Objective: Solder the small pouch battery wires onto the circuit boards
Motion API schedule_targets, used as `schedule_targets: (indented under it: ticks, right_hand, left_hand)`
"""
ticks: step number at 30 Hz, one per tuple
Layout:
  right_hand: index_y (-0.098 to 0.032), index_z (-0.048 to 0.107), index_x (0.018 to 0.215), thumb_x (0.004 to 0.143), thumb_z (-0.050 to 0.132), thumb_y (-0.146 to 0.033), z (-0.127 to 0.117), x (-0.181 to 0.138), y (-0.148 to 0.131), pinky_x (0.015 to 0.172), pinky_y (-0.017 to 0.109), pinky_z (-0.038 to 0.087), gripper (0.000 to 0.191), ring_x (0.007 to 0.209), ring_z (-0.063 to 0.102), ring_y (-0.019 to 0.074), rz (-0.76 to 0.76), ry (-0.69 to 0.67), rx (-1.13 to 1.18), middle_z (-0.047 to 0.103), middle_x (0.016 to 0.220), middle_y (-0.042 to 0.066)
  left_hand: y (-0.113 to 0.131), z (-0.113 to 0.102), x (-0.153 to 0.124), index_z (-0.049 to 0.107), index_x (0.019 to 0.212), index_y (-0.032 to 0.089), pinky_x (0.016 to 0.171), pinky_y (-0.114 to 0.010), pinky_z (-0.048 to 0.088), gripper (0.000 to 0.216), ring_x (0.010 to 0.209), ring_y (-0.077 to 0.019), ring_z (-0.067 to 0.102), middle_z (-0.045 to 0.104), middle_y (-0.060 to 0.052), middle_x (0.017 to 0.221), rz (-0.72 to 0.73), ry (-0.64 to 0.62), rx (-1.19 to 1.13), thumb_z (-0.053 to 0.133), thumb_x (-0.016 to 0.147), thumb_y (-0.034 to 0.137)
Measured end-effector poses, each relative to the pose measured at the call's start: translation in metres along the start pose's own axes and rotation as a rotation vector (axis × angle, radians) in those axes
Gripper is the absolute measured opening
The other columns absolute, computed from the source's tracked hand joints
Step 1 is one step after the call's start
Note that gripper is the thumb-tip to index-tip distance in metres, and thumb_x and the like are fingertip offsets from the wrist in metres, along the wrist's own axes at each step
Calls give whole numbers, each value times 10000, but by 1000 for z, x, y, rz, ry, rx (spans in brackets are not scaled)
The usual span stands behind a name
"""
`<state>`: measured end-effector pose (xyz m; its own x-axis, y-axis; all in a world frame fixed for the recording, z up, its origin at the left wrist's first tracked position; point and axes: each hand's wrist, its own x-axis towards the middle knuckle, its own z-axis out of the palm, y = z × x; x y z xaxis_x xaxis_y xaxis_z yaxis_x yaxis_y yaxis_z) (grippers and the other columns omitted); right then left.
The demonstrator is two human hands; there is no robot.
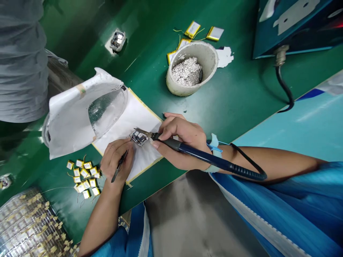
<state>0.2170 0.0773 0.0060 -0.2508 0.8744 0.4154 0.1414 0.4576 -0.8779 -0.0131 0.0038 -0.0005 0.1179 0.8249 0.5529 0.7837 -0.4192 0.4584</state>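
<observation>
My right hand (184, 139) is closed around a soldering iron (198, 151), its tip reaching the upper edge of a small circuit board (139, 137). Between the fingers of my left hand (117, 159) is a pair of tweezers (119, 166), whose tips lie at the board's left side, partly hidden by the fingers. The board rests on a white sheet (143, 111) with yellow taped edges. Whether the iron's tip touches the board or hovers just over it, I cannot tell.
A white hood with a clear window (72, 121) and a grey duct (23, 64) stand at the left. Small batteries (85, 174) lie below it. A tub of silvery scraps (214, 66), more batteries (192, 29) and a blue box (294, 32) sit farther back.
</observation>
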Motion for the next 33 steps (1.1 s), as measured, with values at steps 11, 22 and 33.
schedule_targets:
  ticks: [11,22,33]
  right_hand:
    - [-283,625,925,939,813,-265,6,-4,4,1086,565,648,189,745,753,196,-67,111,-51,726,791,-45]
    - [-285,676,884,962,802,-522,10,-11,16,853,496,704,279,942,840,318,8,173,-107,775,798,18]
    - [-265,766,1113,1110,649,-423,-25,167,20,578,233,512,197,595,749,112,-350,1,-244,794,693,-29]
  left_hand:
    - [21,-4,3,672,1321,184,625,-302,614,328,919,-220,807,761,-160,1324,-31,-207,367,664,1007,279]
    - [13,-100,-46,644,1341,239,780,-279,649,401,1030,-201,804,765,-104,1229,-45,-117,289,700,950,307]
    - [-153,-167,-14,708,1284,164,1012,-480,630,457,1325,-365,710,708,-202,1464,-478,173,700,640,1018,529]
